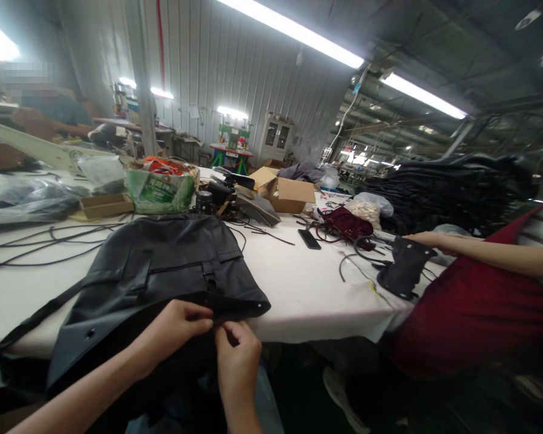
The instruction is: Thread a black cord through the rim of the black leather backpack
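A black backpack (176,247) lies on the white table with its open top edge toward me, hanging over the table's front edge. My left hand (181,325) pinches the rim of the bag's opening near its middle. Just right of it, my right hand (239,349) is closed on the same rim, thumb and fingers together. The two hands nearly touch. Small metal fittings show at the corners of the opening, and a strap trails off to the left. What lies between my fingertips is too small to make out.
A green bag of orange material (160,190), a cardboard box (292,194) and a phone (309,239) are on the table (294,289). Black cords (40,241) lie at left. To the right, a person in a red apron (475,301) holds a black piece (405,265).
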`<state>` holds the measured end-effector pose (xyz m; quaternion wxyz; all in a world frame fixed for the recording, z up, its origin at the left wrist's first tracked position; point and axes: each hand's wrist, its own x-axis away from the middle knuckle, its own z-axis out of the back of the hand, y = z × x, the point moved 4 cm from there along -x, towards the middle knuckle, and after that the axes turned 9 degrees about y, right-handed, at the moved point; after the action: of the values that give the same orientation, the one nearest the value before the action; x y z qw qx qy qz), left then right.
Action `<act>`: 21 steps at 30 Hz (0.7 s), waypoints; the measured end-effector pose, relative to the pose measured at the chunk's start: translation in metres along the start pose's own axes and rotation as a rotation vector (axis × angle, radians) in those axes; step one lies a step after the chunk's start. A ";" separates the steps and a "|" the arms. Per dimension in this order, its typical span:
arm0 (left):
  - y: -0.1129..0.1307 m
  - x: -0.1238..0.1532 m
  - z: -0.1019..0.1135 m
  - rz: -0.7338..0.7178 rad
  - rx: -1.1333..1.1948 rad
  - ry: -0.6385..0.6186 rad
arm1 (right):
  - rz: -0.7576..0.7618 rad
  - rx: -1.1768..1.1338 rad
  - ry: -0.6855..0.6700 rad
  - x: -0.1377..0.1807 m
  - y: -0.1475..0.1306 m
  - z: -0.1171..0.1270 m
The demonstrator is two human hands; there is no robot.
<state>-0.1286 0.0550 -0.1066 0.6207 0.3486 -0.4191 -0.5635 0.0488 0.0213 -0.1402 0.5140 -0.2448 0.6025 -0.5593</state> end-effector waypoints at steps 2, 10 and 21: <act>-0.006 0.001 -0.004 0.053 0.080 0.064 | -0.001 -0.003 0.014 -0.001 0.005 -0.002; 0.008 0.004 -0.022 -0.073 0.092 0.141 | -0.077 0.001 -0.017 -0.002 0.010 -0.006; 0.015 0.020 -0.020 -0.048 0.410 0.372 | 0.018 0.076 -0.102 0.011 -0.012 0.016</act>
<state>-0.1042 0.0365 -0.0983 0.5900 0.5742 -0.3949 -0.4077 0.0558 0.0024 -0.1307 0.5582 -0.2480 0.5559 -0.5639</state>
